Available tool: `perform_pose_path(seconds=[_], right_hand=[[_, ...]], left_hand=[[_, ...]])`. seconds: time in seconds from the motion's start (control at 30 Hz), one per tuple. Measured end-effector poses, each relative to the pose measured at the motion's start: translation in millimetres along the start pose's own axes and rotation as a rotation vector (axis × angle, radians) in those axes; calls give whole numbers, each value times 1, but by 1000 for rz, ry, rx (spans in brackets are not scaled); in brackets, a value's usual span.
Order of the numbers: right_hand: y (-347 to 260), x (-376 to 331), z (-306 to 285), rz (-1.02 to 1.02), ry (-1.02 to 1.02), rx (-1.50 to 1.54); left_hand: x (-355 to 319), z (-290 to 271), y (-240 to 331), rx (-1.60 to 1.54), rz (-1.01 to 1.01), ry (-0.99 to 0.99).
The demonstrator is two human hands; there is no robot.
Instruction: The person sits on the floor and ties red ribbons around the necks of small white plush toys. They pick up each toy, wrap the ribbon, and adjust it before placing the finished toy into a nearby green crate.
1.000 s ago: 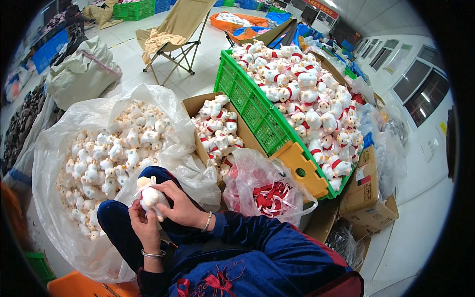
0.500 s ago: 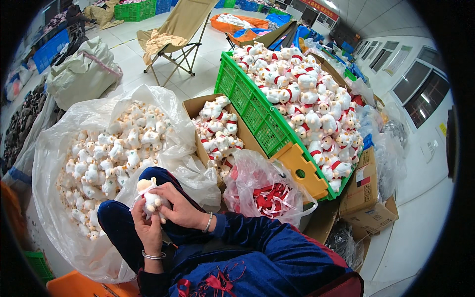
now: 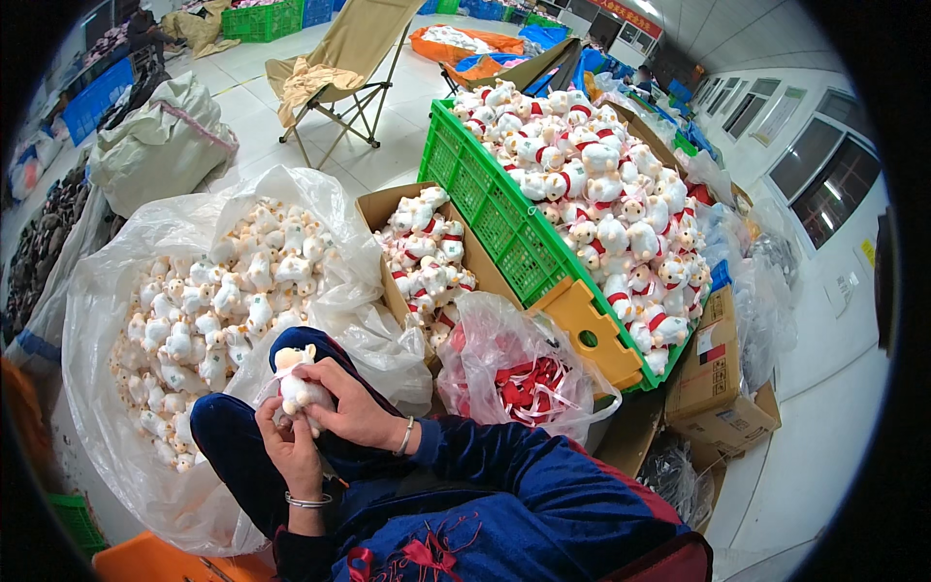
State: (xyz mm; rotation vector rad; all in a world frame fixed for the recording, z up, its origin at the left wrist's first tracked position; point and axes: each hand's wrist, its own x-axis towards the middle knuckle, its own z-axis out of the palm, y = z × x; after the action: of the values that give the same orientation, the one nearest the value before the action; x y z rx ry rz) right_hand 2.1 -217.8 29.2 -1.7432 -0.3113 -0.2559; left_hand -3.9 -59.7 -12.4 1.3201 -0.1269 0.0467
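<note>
Beside toy-filled bags, both hands [image 3: 325, 427] clasp plush toy [image 3: 294, 384].

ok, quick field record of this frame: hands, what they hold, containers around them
left hand: under and around the small white plush toy, bracelet on wrist
right hand: on the same toy from the right side, bracelet on wrist
clear plastic bag: open, left of the hands, full of white plush toys
cardboard box: ahead, holds plush toys with red trim
green crate: right of the box, heaped with trimmed toys
small plastic bag: holds red ribbon pieces
folding chair: farther back on the floor
</note>
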Motion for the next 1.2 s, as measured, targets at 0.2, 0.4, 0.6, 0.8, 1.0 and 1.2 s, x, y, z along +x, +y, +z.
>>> perform_pose_path(seconds=[0.2,0.4,0.6,0.8,1.0,1.2], right_hand=[[10,-2,1,72,21,-48],[7,-8,-17,27,50,-121],[50,-12,-152,-74,545,-945],[75,-55,-155,520,64,-530],[86,-32,-105,519,6,-401],[103,5,-72,503,2,-241]], left_hand=[[4,5,3,28,1,59],[1,6,14,66,-57,-141],[4,-14,11,138,-153,-92],[19,-36,5,134,-149,-34],[43,-74,19,122,-125,86],[79,-150,11,153,-66,411]])
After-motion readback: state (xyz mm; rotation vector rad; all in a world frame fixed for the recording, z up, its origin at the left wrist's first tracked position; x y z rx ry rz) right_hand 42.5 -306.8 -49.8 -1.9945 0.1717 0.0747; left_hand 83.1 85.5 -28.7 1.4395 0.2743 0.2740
